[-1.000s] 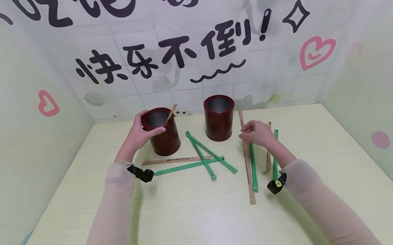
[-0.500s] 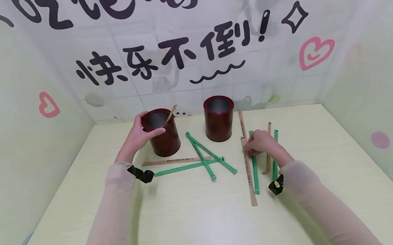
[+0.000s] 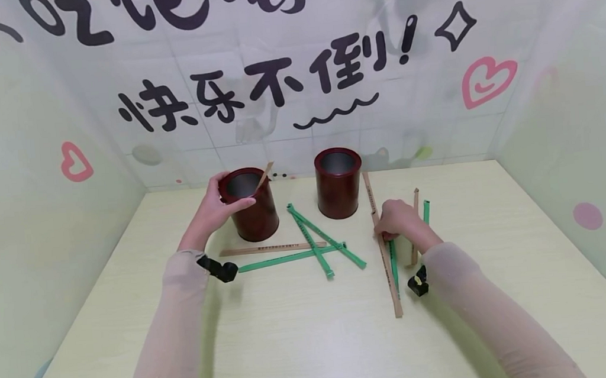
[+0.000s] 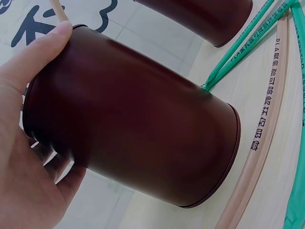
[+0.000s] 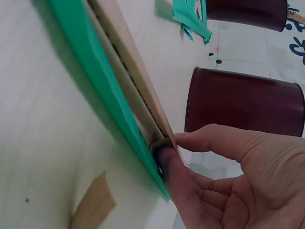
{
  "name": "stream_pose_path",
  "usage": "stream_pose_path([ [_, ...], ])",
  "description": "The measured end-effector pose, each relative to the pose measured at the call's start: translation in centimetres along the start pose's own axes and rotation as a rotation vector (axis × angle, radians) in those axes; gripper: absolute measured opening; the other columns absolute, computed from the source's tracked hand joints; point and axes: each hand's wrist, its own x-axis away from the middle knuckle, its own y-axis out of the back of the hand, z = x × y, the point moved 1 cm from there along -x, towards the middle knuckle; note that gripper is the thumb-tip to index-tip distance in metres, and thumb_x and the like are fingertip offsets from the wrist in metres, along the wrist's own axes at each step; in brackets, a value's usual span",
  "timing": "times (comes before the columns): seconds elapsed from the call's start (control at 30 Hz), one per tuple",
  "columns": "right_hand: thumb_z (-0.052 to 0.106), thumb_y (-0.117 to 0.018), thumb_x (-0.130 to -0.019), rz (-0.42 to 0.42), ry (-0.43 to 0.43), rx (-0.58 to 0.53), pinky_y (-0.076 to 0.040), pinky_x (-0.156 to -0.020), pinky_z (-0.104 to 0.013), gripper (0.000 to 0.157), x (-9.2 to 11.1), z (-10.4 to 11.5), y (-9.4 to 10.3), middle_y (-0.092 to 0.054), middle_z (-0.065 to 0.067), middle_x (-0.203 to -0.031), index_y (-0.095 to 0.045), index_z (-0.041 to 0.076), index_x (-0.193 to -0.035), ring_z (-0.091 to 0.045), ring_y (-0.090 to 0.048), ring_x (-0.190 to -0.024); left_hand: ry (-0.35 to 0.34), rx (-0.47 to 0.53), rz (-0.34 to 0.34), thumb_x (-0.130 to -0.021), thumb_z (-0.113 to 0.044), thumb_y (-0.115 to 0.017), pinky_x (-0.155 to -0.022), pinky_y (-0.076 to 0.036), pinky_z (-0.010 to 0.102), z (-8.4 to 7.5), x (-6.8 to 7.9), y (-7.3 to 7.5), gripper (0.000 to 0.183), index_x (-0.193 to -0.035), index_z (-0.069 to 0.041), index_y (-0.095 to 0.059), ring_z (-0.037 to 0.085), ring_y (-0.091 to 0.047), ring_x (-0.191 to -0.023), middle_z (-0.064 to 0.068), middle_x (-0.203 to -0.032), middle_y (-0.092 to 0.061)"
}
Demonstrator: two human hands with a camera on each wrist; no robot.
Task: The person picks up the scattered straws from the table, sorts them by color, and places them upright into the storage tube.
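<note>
In the head view my left hand (image 3: 213, 212) grips the rim of a dark red canister (image 3: 256, 219), thumb on the near side and fingers round the far left. A brown wrapped straw (image 3: 265, 175) leans out of its mouth. My right hand (image 3: 401, 220) pinches a brown wrapped straw (image 3: 387, 268) near its far end between thumb and fingertips, as the right wrist view shows. Right beside that straw lies a green wrapped straw (image 5: 102, 90), partly hidden by the hand. Another brown wrapped straw (image 3: 369, 191) extends beyond the fingers toward the wall.
A second dark red canister (image 3: 338, 189) stands upright between the hands, near the back wall. Crossed green straws (image 3: 307, 236) lie in front, with a brown straw (image 3: 244, 251) and a green one (image 3: 279, 259) to their left. More straws lie right of my right hand, including a green one (image 3: 426, 210).
My right hand has come down toward me and taken hold of the brown straw, whose near end has swung slightly right. The left hand and both canisters stay put.
</note>
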Motion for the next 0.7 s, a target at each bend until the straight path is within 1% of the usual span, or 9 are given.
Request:
stream_pose_path([
  [0.13,0.013,-0.067,-0.086,0.010,-0.013,0.025,-0.045,-0.052,-0.020,0.021,0.0,0.4,-0.1,-0.059,0.001,-0.054,-0.062,0.007,-0.066,-0.009,-0.056,-0.049,0.001,-0.003,0.000,-0.089,-0.034,-0.075,-0.116,-0.036,0.054,0.0,0.0,0.1,0.096,-0.156,-0.008,-0.012,0.035,-0.033,-0.142,0.019,-0.157,-0.029],
  [0.23,0.014,-0.067,-0.086,0.014,-0.025,0.013,-0.047,-0.053,-0.020,0.018,0.0,0.5,-0.1,-0.061,0.000,-0.056,-0.062,0.006,-0.070,-0.009,-0.058,-0.051,0.001,-0.001,0.000,-0.088,-0.033,-0.075,-0.116,-0.036,0.054,0.0,0.1,0.1,0.096,-0.156,-0.009,-0.012,0.035,-0.033,-0.142,0.019,-0.157,-0.029],
  [0.33,0.012,-0.066,-0.086,0.022,-0.035,-0.032,-0.052,-0.055,-0.022,0.013,0.1,0.2,0.0,-0.063,-0.003,-0.062,-0.061,0.002,-0.081,-0.010,-0.061,-0.054,0.000,0.001,0.003,-0.088,-0.033,-0.075,-0.116,-0.036,0.054,-0.1,0.1,0.0,0.097,-0.157,-0.009,-0.011,0.035,-0.033,-0.142,0.019,-0.157,-0.029],
  [0.4,0.011,-0.065,-0.086,0.029,-0.032,-0.065,-0.055,-0.056,-0.022,0.012,0.2,-0.1,0.2,-0.064,-0.005,-0.066,-0.063,-0.001,-0.084,-0.011,-0.062,-0.056,0.000,0.002,0.006,-0.088,-0.033,-0.075,-0.116,-0.036,0.054,-0.1,0.1,0.0,0.097,-0.157,-0.009,-0.011,0.035,-0.033,-0.142,0.019,-0.158,-0.028],
  [0.47,0.009,-0.064,-0.086,0.034,-0.018,-0.085,-0.056,-0.056,-0.023,0.012,0.3,-0.4,0.4,-0.066,-0.006,-0.067,-0.065,-0.003,-0.084,-0.011,-0.063,-0.056,0.000,0.004,0.006,-0.089,-0.032,-0.075,-0.116,-0.036,0.054,-0.1,0.0,0.0,0.096,-0.157,-0.010,-0.011,0.035,-0.033,-0.143,0.019,-0.158,-0.028],
  [0.57,0.009,-0.062,-0.088,0.045,0.010,-0.124,-0.057,-0.058,-0.024,0.016,0.4,-0.8,0.9,-0.066,-0.005,-0.067,-0.069,-0.001,-0.078,-0.010,-0.063,-0.055,0.000,0.007,0.006,-0.089,-0.030,-0.074,-0.116,-0.035,0.054,-0.2,0.0,0.0,0.095,-0.157,-0.010,-0.011,0.035,-0.033,-0.143,0.018,-0.158,-0.027],
  [0.63,0.009,-0.061,-0.089,0.054,0.028,-0.172,-0.059,-0.061,-0.026,0.016,0.5,-1.1,1.3,-0.066,-0.004,-0.068,-0.067,0.000,-0.077,-0.009,-0.062,-0.056,0.004,0.005,0.009,-0.090,-0.028,-0.073,-0.117,-0.035,0.054,-0.2,0.0,0.1,0.094,-0.157,-0.010,-0.010,0.035,-0.032,-0.144,0.019,-0.159,-0.026],
  [0.7,0.009,-0.060,-0.091,0.073,0.057,-0.241,-0.060,-0.066,-0.029,0.014,0.7,-1.3,1.7,-0.064,-0.004,-0.071,-0.064,-0.001,-0.081,-0.009,-0.062,-0.059,0.011,0.004,0.017,-0.090,-0.026,-0.072,-0.117,-0.034,0.054,-0.5,0.2,0.1,0.094,-0.157,-0.009,-0.009,0.036,-0.031,-0.144,0.020,-0.159,-0.025],
])
